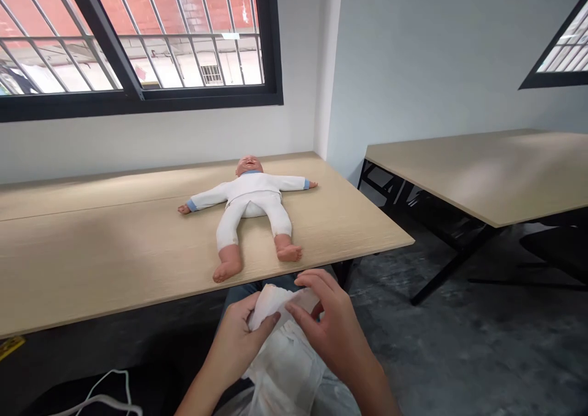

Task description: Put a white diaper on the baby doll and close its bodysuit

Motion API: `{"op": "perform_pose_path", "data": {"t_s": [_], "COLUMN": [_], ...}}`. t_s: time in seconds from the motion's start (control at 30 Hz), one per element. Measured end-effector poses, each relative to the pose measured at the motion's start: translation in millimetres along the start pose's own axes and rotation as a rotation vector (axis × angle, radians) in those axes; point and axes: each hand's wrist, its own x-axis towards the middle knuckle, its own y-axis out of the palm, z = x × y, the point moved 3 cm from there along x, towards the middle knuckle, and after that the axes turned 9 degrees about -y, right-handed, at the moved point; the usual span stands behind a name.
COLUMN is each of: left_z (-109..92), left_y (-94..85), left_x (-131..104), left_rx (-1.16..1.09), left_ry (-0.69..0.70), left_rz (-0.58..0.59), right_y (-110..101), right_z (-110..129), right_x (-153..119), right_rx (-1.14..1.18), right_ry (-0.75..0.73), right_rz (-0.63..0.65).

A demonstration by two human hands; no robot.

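My left hand (241, 333) pinches a small piece of thin white fabric (271, 301) between thumb and fingers, over my lap. My right hand (333, 321) grips the other side of it, thumb and fingertips on its edge. What garment or cloth it is, I cannot tell. Below both hands, crumpled whitish see-through material (289, 367), like a plastic bag, lies on my lap. Beyond my hands, a baby doll (252, 189) rests on its back on the table, arms spread, in white clothes with blue cuffs and collar. Its bare feet point toward me.
The wooden table (114, 250) stands against the wall under a barred window (184, 36). A second table (482, 171) with black legs is to the right, with a dark chair (558, 247) beside it. White cables (108, 397) lie at the lower left.
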Motion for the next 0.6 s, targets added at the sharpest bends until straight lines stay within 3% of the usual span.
{"op": "perform_pose_path", "data": {"t_s": [0.1,0.17,0.3,0.4,0.47,0.53,0.6], "left_z": [-11.0,-21.7,-51.7,-68.2,-71.1,-69.1,-65.0], "left_y": [-9.2,-10.7,-0.1,0.4,-8.3,-25.8,-52.4], "left_x": [-5.0,-9.4,-19.9,-31.4,-35.6,-30.2,-10.7], "left_rx": [-0.116,-0.188,-0.221,-0.123,-0.016,0.069,0.077], "left_ry": [-0.011,-0.01,0.032,0.124,0.189,0.23,0.227], "left_rz": [-0.128,-0.155,0.064,0.194,0.228,0.176,-0.033], "right_y": [-8.6,-3.6,19.2,22.2,14.9,2.1,-15.8], "right_z": [16.6,24.2,27.3,24.1,16.2,1.0,-19.8], "right_x": [-14.3,-20.8,-19.5,-12.2,-10.2,-11.9,-16.2], "right_rx": [-0.104,-0.069,0.171,0.306,0.331,0.363,0.396], "right_ry": [-0.015,0.007,0.123,0.122,0.133,0.199,0.295], "right_rz": [-0.123,-0.061,0.135,0.032,-0.064,-0.142,-0.241]}}
